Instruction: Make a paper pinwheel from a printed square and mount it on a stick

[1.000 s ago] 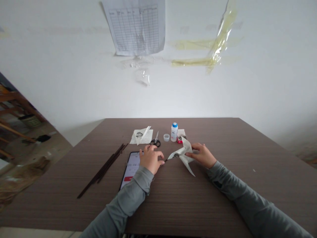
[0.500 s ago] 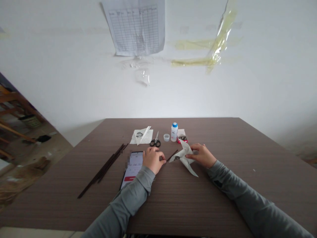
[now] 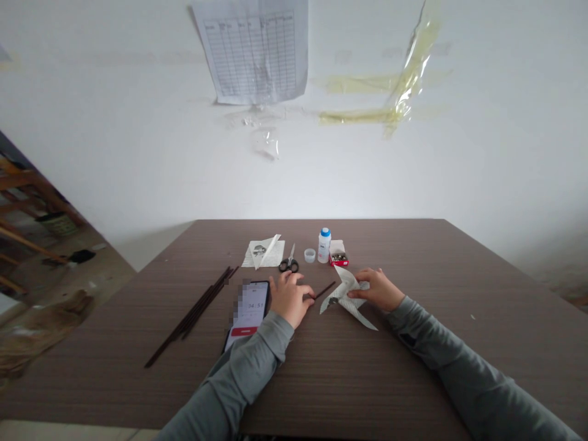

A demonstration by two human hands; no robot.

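Note:
My left hand (image 3: 293, 300) is closed near the middle of the table, thumb and fingertips on a thin dark brown stick (image 3: 326, 289). The stick's far end points up and right; its rest is hidden by the hand and sleeve. A pinwheel (image 3: 344, 293) of folded printed paper is pinched in my right hand (image 3: 379, 290), its pointed blades spread out. A small gap parts the stick's tip from the pinwheel. Just left of my left hand lies a phone (image 3: 250, 306) with a timer on its screen.
Behind the hands stand scissors (image 3: 289, 263), a small clear cup (image 3: 309, 255), a white bottle with a blue cap (image 3: 324, 246) and a red box of small metal pieces (image 3: 339, 260). Cut paper sheets (image 3: 275, 252) lie further left, above a bundle of dark sticks (image 3: 193, 315).
The pinwheel in my right hand has shifted slightly right and down and turned a little. My left hand has moved slightly right with the stick, uncovering more of the phone.

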